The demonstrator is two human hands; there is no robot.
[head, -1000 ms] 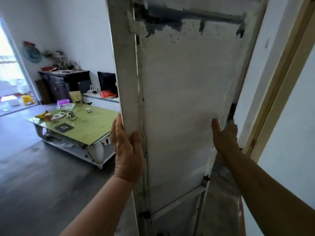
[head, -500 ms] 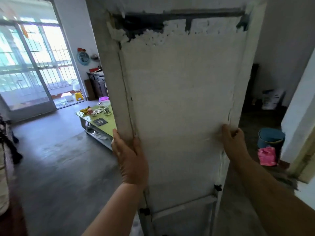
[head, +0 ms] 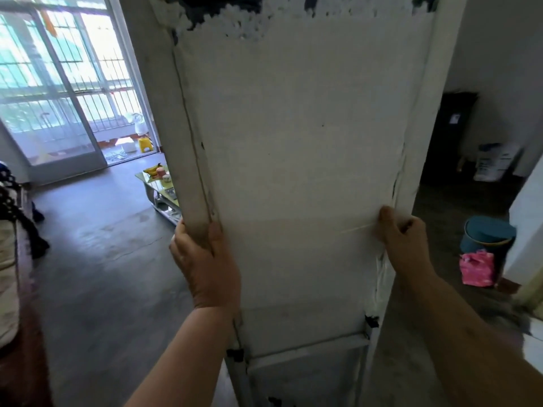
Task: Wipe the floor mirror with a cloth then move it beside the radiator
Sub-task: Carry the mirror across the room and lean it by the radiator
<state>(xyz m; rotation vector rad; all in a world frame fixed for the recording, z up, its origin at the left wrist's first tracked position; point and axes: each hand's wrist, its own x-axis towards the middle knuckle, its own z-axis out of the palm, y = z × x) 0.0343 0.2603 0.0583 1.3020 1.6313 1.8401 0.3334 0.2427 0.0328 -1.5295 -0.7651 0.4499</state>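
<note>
Since the earlier frames your view has swung left: the door frame on the right is gone, the barred sliding glass door now fills the upper left, and the coffee table has slid mostly behind the floor mirror. Both grips look unchanged.

You carry the mirror upright, white backing toward you, held close in front and filling the centre of the view. Left hand is wrapped round the left frame edge, thumb on the back panel, fingers curled out of sight round the front. Right hand is closed on the right edge, fingers tucked behind the rim.

Judged step: the carry to the radiator, so wiping looks done, though no cloth is visible. No radiator in view either, so I can't tell how far is left.

To do it well:
- Keep both hands level so the panel stays vertical.
- The mirror blocks your forward view, so look round its left side.
- Mind the table corner on the left and the blue bucket and pink bag low on the right.
- The backing is crumbling at the top and the right seam looks split; grip the frame, not the panel.

Writing: the box far right carries blue print and the dark cabinet a small label, both too small to read.
</note>
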